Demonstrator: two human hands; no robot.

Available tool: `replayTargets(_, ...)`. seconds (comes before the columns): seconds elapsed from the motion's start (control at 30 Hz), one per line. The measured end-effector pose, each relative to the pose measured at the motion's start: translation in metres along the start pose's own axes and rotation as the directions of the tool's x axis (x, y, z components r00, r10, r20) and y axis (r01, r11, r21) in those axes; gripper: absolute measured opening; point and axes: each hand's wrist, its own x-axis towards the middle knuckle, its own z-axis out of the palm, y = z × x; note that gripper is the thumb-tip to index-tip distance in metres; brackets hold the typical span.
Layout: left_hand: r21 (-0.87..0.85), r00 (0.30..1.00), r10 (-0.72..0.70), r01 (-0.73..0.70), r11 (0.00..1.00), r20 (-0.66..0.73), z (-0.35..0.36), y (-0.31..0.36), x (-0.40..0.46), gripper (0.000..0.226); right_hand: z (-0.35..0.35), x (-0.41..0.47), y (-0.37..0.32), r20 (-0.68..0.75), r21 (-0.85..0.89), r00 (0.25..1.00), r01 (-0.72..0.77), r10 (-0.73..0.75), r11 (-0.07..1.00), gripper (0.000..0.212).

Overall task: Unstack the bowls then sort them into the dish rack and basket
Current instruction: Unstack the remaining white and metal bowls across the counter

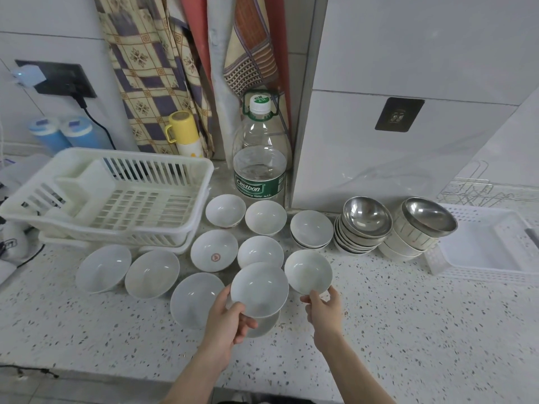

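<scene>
My left hand (230, 322) grips a white bowl (259, 288) by its near rim and holds it above another white bowl (264, 326) on the counter. My right hand (323, 309) pinches the near rim of a second white bowl (308, 271). Several more white bowls lie spread singly over the counter, among them one with a red mark (214, 250). A short stack of white bowls (311, 231) stands further back. To its right are a stack of steel bowls (363, 225) and a leaning stack of steel-lined bowls (420, 228).
A white dish rack (116, 196) sits at the back left. At the right edge lies a white perforated basket (490, 243). A large water bottle (259, 158) and a yellow flask (183, 132) stand against the wall. The counter's front edge runs below my forearms.
</scene>
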Motion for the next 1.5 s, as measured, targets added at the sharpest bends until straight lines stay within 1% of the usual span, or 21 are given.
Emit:
replayTargets(0.07,0.005,1.0,0.017,-0.017,1.0,-0.001,0.003,-0.003,-0.003,0.052,-0.002,-0.003,-0.001,0.052,0.0,0.999,-0.004,0.004,1.0,0.048)
replayTargets(0.13,0.015,0.999,0.041,-0.041,0.999,0.005,0.006,-0.005,-0.006,0.053,-0.006,-0.005,-0.001,0.088,-0.028,0.996,-0.001,0.003,1.0,0.053)
replayTargets(0.23,0.044,0.997,0.061,-0.063,0.997,0.045,0.011,-0.006,-0.011,0.056,-0.015,-0.009,-0.001,0.085,-0.067,0.996,-0.022,0.028,0.997,0.061)
replayTargets(0.3,0.075,0.994,0.057,-0.063,0.995,0.091,0.016,-0.006,-0.014,0.058,-0.025,-0.014,0.001,0.051,-0.075,0.999,-0.013,0.017,0.997,0.05)
replayTargets(0.37,0.121,0.989,0.051,-0.068,0.99,0.135,0.021,-0.009,-0.017,0.058,-0.036,-0.021,0.003,0.009,-0.117,0.999,0.049,-0.048,0.992,0.032)
replayTargets(0.4,0.144,0.986,0.052,-0.075,0.987,0.159,0.024,-0.011,-0.018,0.059,-0.041,-0.025,0.005,0.003,-0.16,0.995,0.096,-0.096,0.983,0.026)
replayTargets(0.47,0.2,0.977,0.053,-0.095,0.975,0.208,0.032,-0.015,-0.019,0.059,-0.049,-0.034,0.007,0.038,-0.228,0.981,0.194,-0.191,0.954,0.024)
replayTargets(0.57,0.265,0.965,0.048,-0.118,0.957,0.256,0.042,-0.022,-0.02,0.058,-0.059,-0.046,0.009,0.099,-0.238,0.957,0.29,-0.274,0.927,0.027)
replayTargets(0.67,0.29,0.952,0.06,-0.151,0.945,0.3,0.05,-0.029,-0.022,0.056,-0.067,-0.051,0.011,0.131,-0.306,0.939,0.342,-0.317,0.889,0.015)
replayTargets(0.7,0.298,0.948,0.071,-0.168,0.94,0.31,0.051,-0.03,-0.022,0.055,-0.07,-0.052,0.012,0.141,-0.353,0.937,0.35,-0.32,0.868,0.016)
replayTargets(0.8,0.333,0.94,0.112,-0.223,0.916,0.322,0.056,-0.035,-0.022,0.053,-0.076,-0.05,0.014,0.161,-0.479,0.932,0.36,-0.324,0.801,0.034)
replayTargets(0.87,0.356,0.937,0.125,-0.244,0.902,0.326,0.058,-0.037,-0.021,0.055,-0.077,-0.049,0.014,0.17,-0.513,0.932,0.362,-0.321,0.778,0.035)
replayTargets(1.0,0.462,0.928,0.136,-0.295,0.836,0.347,0.058,-0.04,-0.016,0.063,-0.077,-0.044,0.018,0.178,-0.551,0.937,0.348,-0.3,0.759,0.029)
replayTargets(1.1,0.549,0.921,0.119,-0.32,0.772,0.371,0.059,-0.041,-0.014,0.073,-0.077,-0.04,0.02,0.185,-0.562,0.94,0.34,-0.286,0.754,0.03)
replayTargets(1.2,0.551,0.906,0.103,-0.336,0.764,0.41,0.059,-0.041,-0.014,0.086,-0.078,-0.037,0.021,0.193,-0.585,0.943,0.333,-0.272,0.739,0.031)
replayTargets(1.33,0.536,0.874,0.111,-0.386,0.751,0.474,0.057,-0.036,-0.014,0.085,-0.078,-0.033,0.023,0.197,-0.598,0.948,0.319,-0.251,0.735,0.033)
replayTargets(1.5,0.654,0.873,0.106,-0.433,0.62,0.477,0.057,-0.03,-0.011,0.088,-0.075,-0.032,0.026,0.205,-0.58,0.952,0.307,-0.229,0.754,0.033)
